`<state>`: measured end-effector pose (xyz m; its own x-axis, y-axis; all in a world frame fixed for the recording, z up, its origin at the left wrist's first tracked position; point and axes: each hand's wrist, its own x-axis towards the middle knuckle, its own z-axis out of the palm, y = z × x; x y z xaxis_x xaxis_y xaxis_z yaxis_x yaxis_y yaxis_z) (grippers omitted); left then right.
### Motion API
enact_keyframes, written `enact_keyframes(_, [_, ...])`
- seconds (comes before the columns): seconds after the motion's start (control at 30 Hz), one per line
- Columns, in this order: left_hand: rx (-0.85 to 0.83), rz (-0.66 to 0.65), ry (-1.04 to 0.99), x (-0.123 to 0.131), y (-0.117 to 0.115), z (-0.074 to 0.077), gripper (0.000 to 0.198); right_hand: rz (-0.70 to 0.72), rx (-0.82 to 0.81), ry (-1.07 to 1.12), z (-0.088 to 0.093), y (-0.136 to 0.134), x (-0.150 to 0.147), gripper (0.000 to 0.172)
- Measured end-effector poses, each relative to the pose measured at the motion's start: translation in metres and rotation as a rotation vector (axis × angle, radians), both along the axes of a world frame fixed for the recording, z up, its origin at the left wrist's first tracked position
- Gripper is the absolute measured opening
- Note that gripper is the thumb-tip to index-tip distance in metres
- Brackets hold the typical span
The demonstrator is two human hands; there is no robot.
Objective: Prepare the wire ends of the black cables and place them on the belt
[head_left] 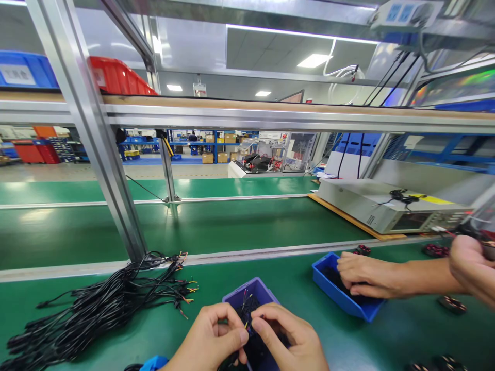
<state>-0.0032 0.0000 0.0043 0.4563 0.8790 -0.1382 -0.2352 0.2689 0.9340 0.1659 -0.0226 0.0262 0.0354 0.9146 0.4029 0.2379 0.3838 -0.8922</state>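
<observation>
Left hand [216, 332] is pinching a yellow-tipped wire [246, 325] over the purple bin [266, 290]; right hand [292, 335] is facing it, fingers pinching something tiny.

- One head view, looking forward and down over the green table [294, 273].
- The left hand [212, 335] and right hand [291, 335] show close up, at the bottom edge.
- Farther off, a metal rail [270, 117] crosses above.
</observation>
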Motion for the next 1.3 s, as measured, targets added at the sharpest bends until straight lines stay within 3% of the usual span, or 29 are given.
enact_keyframes(0.27, [-0.023,0.063,-0.087,0.003,-0.003,0.002,0.037,0.045,-0.038,-0.092,-0.01,0.002,0.003,0.02])
enact_keyframes(0.43, [-0.036,0.124,-0.105,0.005,-0.001,0.002,0.038,0.193,-0.196,-0.03,-0.011,0.005,0.004,0.033])
enact_keyframes(0.6, [-0.052,0.09,-0.04,0.006,0.0,-0.002,0.041,-0.023,-0.306,0.192,-0.005,0.004,0.002,0.04])
enact_keyframes(0.8, [-0.092,0.011,0.023,0.005,-0.004,-0.004,0.04,0.015,-0.193,0.166,-0.005,0.003,-0.001,0.038])
enact_keyframes(1.1, [-0.105,-0.001,0.023,0.003,-0.003,0.0,0.042,0.113,-0.029,-0.063,-0.001,0.004,0.003,0.018])
enact_keyframes(1.3, [-0.076,0.053,0.006,0.004,-0.002,-0.003,0.042,0.232,-0.043,-0.143,0.002,0.006,0.005,0.027])
